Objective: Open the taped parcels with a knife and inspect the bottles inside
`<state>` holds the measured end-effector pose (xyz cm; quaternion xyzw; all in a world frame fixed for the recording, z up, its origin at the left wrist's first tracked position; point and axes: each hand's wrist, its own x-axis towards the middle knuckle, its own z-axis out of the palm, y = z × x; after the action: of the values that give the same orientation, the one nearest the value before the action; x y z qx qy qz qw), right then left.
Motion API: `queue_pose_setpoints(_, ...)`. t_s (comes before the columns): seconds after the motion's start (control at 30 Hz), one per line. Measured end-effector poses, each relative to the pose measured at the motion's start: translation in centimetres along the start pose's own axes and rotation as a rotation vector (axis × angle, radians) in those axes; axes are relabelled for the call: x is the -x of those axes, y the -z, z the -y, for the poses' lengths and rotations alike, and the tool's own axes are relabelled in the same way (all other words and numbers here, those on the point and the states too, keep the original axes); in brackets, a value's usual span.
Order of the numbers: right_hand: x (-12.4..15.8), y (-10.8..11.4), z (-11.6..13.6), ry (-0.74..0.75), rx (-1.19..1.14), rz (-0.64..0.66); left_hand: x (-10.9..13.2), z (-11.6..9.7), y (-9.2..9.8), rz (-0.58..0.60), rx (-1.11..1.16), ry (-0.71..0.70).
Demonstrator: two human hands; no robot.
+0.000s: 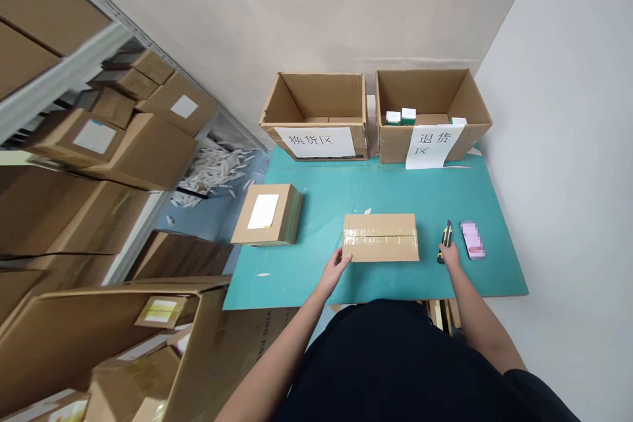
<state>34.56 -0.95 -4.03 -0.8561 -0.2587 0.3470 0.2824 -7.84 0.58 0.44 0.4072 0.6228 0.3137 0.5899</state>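
A taped cardboard box (380,247) lies on the teal table top (316,198), in front of my body. My left hand (335,266) touches the lower left corner of this box, thumb over its front edge and fingers along its side. On the right, my right hand (449,254) is closed on a black and yellow utility knife (447,235) that rests on or just above the table. Another cardboard box (291,214) with a white label stands at the table's left edge. A pink phone (473,240), partly pixelated, lies right of the knife.
Two open cartons with paper signs stand at the back: the left carton (321,99) and the right carton (390,145), which holds several small white and green boxes. Shelves with boxes (161,151) fill the left side. A large open carton (212,323) stands at lower left.
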Motion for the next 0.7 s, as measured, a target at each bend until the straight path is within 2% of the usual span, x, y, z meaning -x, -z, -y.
queue_pose_setpoints(0.13,2.9,0.5,1.7,0.041,-0.167,0.092,-0.1,0.3,-0.1,0.018,0.008,-0.047)
queue_pose_setpoints(0.27,6.3,1.5,4.2,0.188,-0.291,0.195,-0.2,0.8,-0.4,0.005,0.035,-0.075)
queue_pose_setpoints(0.33,7.9,1.8,5.7,0.269,-0.268,0.247,-0.3,0.9,-0.7,-0.013,0.035,-0.081)
queue_pose_setpoints(0.47,10.4,1.5,9.5,0.466,0.015,0.378,-0.3,0.5,-1.6,-0.060,0.029,-0.088)
queue_pose_setpoints(0.6,12.0,-0.1,14.2,0.870,0.392,0.500,-0.3,-0.5,-2.3,-0.069,0.028,-0.094)
queue_pose_setpoints(0.7,12.5,-1.7,17.4,1.046,0.690,0.606,-0.3,-0.9,-2.5,-0.047,0.043,-0.088)
